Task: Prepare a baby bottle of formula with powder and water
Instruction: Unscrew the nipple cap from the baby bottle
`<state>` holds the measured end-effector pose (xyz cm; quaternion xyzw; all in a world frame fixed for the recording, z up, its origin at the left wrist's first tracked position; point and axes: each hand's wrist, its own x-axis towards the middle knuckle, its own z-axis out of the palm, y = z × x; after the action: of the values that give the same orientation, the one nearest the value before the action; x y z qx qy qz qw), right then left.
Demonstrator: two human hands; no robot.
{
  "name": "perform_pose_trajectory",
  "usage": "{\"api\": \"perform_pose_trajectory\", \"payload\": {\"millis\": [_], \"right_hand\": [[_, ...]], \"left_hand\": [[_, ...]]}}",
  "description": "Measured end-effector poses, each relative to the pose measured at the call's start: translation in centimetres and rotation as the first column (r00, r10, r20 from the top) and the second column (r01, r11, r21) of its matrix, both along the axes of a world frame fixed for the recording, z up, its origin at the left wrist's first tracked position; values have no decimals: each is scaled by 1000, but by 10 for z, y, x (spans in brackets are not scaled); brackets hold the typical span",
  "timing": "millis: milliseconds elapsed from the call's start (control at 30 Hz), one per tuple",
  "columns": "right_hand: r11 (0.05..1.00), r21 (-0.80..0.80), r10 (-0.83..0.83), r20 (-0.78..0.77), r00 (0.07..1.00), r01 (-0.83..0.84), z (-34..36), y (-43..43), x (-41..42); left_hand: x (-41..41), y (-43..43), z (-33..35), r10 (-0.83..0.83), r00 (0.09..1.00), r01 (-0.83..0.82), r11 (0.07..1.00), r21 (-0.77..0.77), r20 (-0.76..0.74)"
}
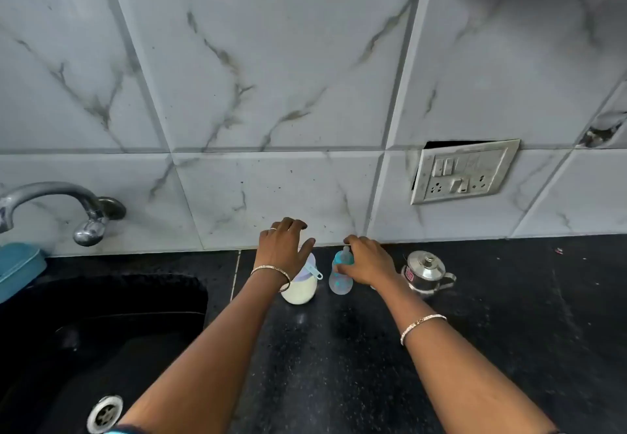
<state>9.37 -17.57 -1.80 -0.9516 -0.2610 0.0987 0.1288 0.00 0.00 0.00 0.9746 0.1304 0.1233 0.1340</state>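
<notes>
A clear baby bottle (pixel 340 281) with a blue collar and teat stands on the black counter by the wall. My right hand (pixel 368 260) grips its upper part, fingers curled round the collar. Left of it stands a jar of white powder (pixel 300 289) with a pale blue scoop (pixel 314 271) lying on its top. My left hand (pixel 285 247) rests over the jar's top, fingers spread and bent; whether it grips the lid is hidden. A small steel lidded pot (pixel 425 272) stands to the right of the bottle.
A black sink (pixel 84 332) with a steel drain lies to the left, under a wall tap (pixel 68 209). A blue plastic box (pixel 18 269) sits at the far left. A socket plate (pixel 463 170) is set in the marble wall tiles. The black counter (pixel 509 332) stretches right.
</notes>
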Motion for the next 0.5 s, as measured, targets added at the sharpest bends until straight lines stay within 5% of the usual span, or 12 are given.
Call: {"api": "perform_pose_trajectory", "payload": {"millis": [267,500], "right_hand": [[968,206,-145,-11,989,145,-9,-11,-3],[849,457,-217,-161,963,267,33,-52,-59]], "left_hand": [[-14,-2,-10,-51,989,63,994,-86,136],[-66,-41,8,-212,946,238,968,-82,245]]}}
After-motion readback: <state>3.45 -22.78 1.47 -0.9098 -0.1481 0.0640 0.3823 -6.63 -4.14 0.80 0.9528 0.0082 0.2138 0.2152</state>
